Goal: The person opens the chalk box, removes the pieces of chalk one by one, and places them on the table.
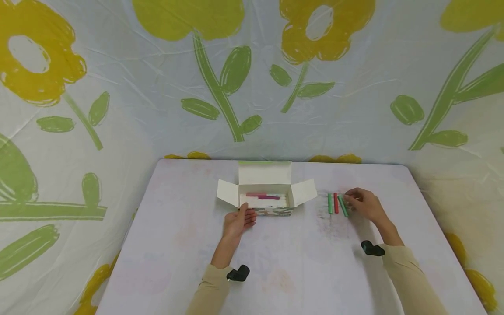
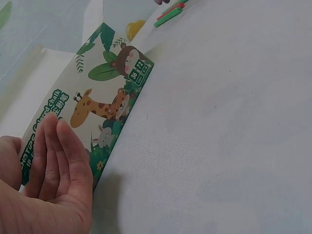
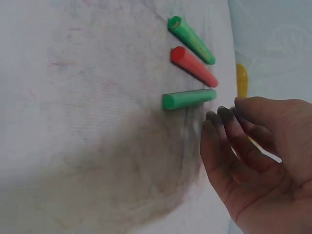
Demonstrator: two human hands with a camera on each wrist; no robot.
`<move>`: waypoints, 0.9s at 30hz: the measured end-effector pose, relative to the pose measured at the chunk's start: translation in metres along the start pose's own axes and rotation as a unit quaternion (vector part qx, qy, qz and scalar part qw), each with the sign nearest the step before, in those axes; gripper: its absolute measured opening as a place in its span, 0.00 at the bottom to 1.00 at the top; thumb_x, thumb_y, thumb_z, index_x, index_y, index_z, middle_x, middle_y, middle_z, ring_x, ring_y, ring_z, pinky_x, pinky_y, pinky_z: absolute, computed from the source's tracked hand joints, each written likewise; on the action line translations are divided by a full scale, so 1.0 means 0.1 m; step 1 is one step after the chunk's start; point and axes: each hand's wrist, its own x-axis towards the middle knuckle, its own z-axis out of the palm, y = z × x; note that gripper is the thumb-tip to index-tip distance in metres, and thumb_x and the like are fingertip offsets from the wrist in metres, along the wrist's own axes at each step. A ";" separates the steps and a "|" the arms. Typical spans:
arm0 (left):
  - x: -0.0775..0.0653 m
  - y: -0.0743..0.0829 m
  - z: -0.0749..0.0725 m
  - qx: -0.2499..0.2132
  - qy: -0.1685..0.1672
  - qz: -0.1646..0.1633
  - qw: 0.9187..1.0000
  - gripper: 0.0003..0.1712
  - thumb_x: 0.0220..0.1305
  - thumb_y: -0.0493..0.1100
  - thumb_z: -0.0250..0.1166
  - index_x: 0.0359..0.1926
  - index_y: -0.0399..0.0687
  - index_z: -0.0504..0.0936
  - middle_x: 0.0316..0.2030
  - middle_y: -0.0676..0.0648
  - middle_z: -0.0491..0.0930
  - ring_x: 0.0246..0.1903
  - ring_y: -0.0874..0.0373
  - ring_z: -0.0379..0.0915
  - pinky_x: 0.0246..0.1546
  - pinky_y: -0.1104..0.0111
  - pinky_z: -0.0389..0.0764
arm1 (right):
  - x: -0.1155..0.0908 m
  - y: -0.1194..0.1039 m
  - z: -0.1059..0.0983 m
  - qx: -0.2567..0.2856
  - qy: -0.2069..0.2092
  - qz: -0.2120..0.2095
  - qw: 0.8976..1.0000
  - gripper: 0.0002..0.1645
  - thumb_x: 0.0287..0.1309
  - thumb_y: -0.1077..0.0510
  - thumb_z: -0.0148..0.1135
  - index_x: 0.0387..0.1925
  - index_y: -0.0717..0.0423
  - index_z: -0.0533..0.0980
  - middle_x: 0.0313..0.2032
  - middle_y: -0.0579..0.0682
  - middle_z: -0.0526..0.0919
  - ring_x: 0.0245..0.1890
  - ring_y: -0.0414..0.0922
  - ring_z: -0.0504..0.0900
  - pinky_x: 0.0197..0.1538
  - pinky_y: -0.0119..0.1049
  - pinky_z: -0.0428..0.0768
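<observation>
An opened chalk box (image 1: pixel 274 211) printed with animals stands at the back middle of the table, its flaps spread. Inside lie a red and a magenta chalk stick (image 1: pixel 269 197) on a white layer. My left hand (image 1: pixel 237 221) holds the box's front wall near the left corner, thumb at the rim and fingers along the printed face (image 2: pixel 97 105). To the right, a green chalk stick (image 1: pixel 330 203), a red chalk stick (image 1: pixel 336 203) and another green chalk stick (image 3: pixel 190 99) lie on the table. Beside the nearest green stick is my right hand (image 1: pixel 366 204), fingers bent, nothing between fingertips and thumb.
The white table (image 1: pixel 189 253) shows dark chalk smudges around the loose sticks. Behind and at both sides hangs a flower-printed cloth (image 1: pixel 157 87). The box's side flaps (image 1: pixel 305 191) stick out left and right.
</observation>
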 end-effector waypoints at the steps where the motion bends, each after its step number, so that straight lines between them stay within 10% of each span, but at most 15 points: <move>1: 0.00 0.00 0.00 0.001 -0.001 0.001 1.000 0.25 0.76 0.49 0.62 0.40 0.25 0.84 0.30 0.43 0.87 0.29 0.61 0.84 0.37 0.70 0.88 | 0.01 -0.02 -0.01 0.000 0.002 -0.009 1.000 0.21 0.76 0.54 0.58 0.54 0.72 0.77 0.44 0.67 0.84 0.39 0.55 0.85 0.34 0.31 0.81; 11: 0.01 -0.01 -0.03 0.005 -0.008 -0.005 1.000 0.26 0.76 0.50 0.62 0.43 0.24 0.83 0.30 0.45 0.87 0.28 0.62 0.83 0.37 0.71 0.87 | 0.09 -0.28 -0.12 0.029 0.009 -0.097 0.995 0.20 0.77 0.56 0.56 0.55 0.71 0.77 0.46 0.69 0.84 0.40 0.62 0.87 0.40 0.43 0.88; 27: 0.00 0.00 -0.01 0.006 -0.005 -0.001 1.000 0.28 0.76 0.50 0.62 0.44 0.21 0.83 0.34 0.39 0.88 0.30 0.60 0.84 0.39 0.69 0.88 | 0.24 -0.94 -0.18 0.056 0.007 -0.147 0.987 0.15 0.74 0.57 0.62 0.52 0.66 0.79 0.45 0.63 0.85 0.41 0.58 0.86 0.41 0.27 0.83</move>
